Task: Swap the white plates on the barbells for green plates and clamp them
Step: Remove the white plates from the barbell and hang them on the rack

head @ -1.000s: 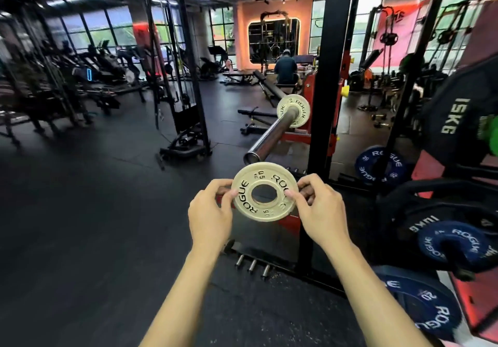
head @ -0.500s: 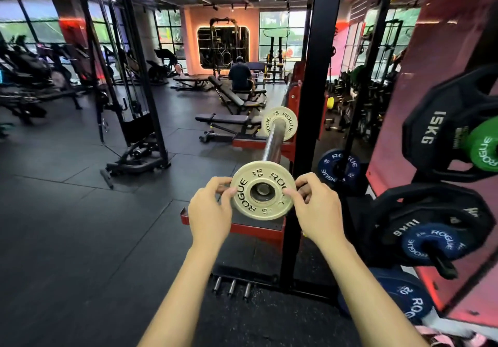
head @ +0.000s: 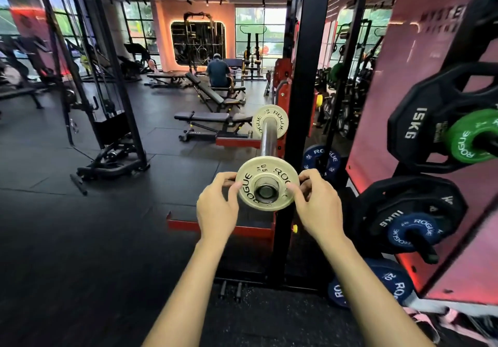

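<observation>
A small white Rogue plate (head: pixel 249 180) is held up in front of me, its hole lined up with the near end of the steel barbell sleeve (head: pixel 268 141). My left hand (head: pixel 217 207) pinches its left rim and my right hand (head: pixel 316 206) pinches its right rim. A second white plate (head: pixel 279 116) sits farther along the same sleeve, by the rack. A green Rogue plate (head: pixel 469 137) hangs on a storage peg at the right, over a black 15 kg plate (head: pixel 420 120).
The black rack upright (head: pixel 299 104) stands just right of the bar. Storage pegs at right carry a black 10 kg plate (head: pixel 388 212) and blue plates (head: pixel 412 232). More blue plates (head: pixel 396 284) lean on the floor. Benches (head: pixel 204 117) and a seated person (head: pixel 218 73) lie beyond.
The view swung right. The white plate, earlier held off below the bar's end, now sits centred over the sleeve tip. Both hands kept their hold on it.
</observation>
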